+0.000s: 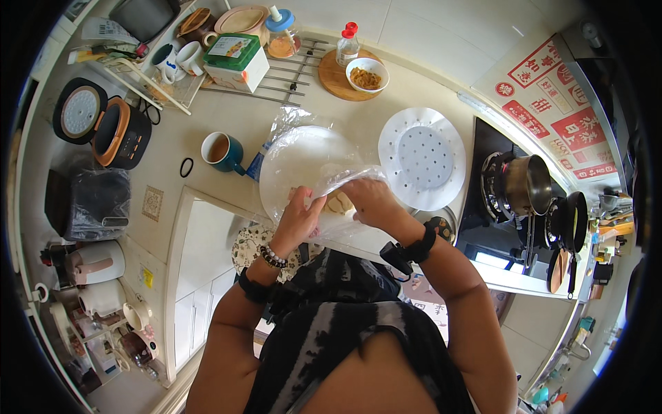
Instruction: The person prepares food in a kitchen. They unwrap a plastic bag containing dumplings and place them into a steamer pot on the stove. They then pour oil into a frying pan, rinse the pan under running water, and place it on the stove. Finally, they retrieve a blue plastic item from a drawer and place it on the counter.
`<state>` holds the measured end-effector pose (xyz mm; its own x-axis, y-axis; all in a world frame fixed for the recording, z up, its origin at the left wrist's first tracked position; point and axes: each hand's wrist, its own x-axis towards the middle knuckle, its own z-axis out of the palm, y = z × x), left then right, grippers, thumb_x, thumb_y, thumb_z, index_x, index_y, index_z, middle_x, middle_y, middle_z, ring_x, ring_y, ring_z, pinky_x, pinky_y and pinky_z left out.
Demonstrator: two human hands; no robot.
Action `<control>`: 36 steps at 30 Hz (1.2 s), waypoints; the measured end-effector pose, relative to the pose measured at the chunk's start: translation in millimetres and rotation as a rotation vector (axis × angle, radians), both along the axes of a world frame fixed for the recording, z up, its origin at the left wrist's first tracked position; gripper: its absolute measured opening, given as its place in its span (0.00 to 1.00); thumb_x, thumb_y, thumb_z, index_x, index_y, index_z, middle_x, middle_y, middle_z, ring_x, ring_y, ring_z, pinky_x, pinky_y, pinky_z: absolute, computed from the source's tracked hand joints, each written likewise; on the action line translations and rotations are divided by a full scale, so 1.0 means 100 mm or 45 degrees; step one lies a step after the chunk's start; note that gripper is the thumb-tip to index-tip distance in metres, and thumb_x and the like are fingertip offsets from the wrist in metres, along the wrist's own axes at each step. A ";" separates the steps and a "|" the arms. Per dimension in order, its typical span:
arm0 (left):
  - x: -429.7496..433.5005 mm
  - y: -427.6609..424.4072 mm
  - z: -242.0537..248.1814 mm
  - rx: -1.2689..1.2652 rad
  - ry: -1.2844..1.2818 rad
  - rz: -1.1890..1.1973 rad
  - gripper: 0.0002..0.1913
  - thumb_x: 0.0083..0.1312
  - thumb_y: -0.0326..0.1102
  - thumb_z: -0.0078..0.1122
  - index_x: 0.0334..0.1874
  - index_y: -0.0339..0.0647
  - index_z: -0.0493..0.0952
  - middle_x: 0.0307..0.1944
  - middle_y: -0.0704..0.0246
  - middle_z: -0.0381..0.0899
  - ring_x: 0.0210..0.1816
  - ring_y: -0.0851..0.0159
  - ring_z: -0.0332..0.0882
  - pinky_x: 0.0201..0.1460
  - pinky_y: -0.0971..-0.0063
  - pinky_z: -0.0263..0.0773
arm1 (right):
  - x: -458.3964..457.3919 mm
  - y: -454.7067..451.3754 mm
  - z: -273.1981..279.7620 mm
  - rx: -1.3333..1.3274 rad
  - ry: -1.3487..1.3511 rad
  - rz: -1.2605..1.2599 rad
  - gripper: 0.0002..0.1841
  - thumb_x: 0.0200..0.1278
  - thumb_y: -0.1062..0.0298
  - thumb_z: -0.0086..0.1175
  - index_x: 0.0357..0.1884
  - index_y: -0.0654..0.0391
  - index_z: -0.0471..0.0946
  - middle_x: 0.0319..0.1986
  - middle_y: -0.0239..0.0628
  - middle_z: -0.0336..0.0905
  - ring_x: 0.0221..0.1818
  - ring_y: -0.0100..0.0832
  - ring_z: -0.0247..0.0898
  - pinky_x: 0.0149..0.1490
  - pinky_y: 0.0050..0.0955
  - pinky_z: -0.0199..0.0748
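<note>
My left hand (299, 217) pinches the near edge of a clear plastic bag (331, 233). With bent fingers, my right hand (373, 201) grips the raised upper layer of the same plastic. Between the hands shows pale, rounded food (339, 202), perhaps dough, partly hidden by plastic and fingers. Behind them a large white round plate or board (295, 160) lies on the counter, with clear plastic spread over part of it. Right of it rests a white round sheet with a perforated centre (424, 158). My right fingertips are partly hidden by the plastic.
A teal mug (227, 164) of brown drink stands left of the plate. Farther back, a wooden board (331, 80) carries a bowl of brown food (368, 75) and red-capped bottles (347, 49). A hob with a steel pot (527, 185) is at right, an open rice cooker (116, 134) at left.
</note>
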<state>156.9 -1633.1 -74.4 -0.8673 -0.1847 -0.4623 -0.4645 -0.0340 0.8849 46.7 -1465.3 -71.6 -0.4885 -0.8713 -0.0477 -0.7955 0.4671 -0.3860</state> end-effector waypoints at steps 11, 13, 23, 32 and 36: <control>-0.10 -0.02 0.19 -0.071 0.082 0.011 0.17 0.65 0.46 0.55 0.42 0.41 0.63 0.12 0.75 0.64 0.11 0.76 0.63 0.14 0.83 0.57 | -0.19 0.25 0.33 -0.127 0.061 -0.110 0.21 0.47 0.79 0.45 0.48 0.62 0.73 0.29 0.49 0.78 0.34 0.48 0.74 0.41 0.41 0.73; -0.17 0.00 0.21 -0.138 0.125 0.032 0.20 0.64 0.48 0.56 0.42 0.39 0.62 0.11 0.75 0.65 0.11 0.74 0.64 0.14 0.81 0.57 | -0.21 0.23 0.34 -0.160 0.186 -0.084 0.22 0.47 0.78 0.45 0.49 0.59 0.73 0.27 0.44 0.78 0.30 0.44 0.75 0.39 0.38 0.72; 0.15 -0.40 0.08 -0.712 0.111 0.051 0.26 0.51 0.47 0.68 0.44 0.36 0.69 0.20 0.68 0.73 0.22 0.68 0.73 0.26 0.74 0.68 | 0.14 -0.13 0.05 0.157 0.199 -0.089 0.34 0.48 0.64 0.59 0.60 0.58 0.63 0.23 0.43 0.77 0.29 0.43 0.75 0.38 0.38 0.71; 0.05 -0.38 -0.23 -0.967 0.315 -0.041 0.16 0.53 0.36 0.66 0.30 0.33 0.69 0.23 0.62 0.70 0.24 0.66 0.68 0.29 0.75 0.66 | -0.10 -0.12 0.11 0.155 0.273 -0.149 0.31 0.50 0.71 0.52 0.61 0.59 0.65 0.20 0.39 0.76 0.22 0.41 0.75 0.31 0.35 0.72; 0.02 -0.44 -0.34 -0.800 0.186 -0.026 0.17 0.52 0.38 0.66 0.35 0.33 0.71 0.31 0.56 0.74 0.34 0.55 0.73 0.37 0.68 0.70 | -0.21 -0.20 0.11 -0.087 0.224 -0.166 0.05 0.51 0.68 0.52 0.25 0.53 0.79 0.24 0.36 0.78 0.29 0.41 0.76 0.37 0.39 0.72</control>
<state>158.5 -1676.8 -107.9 -0.9194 -0.3643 -0.1484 -0.3327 0.5189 0.7874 25.9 -1485.7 -60.2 -0.5930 -0.7983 0.1050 -0.7878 0.5482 -0.2807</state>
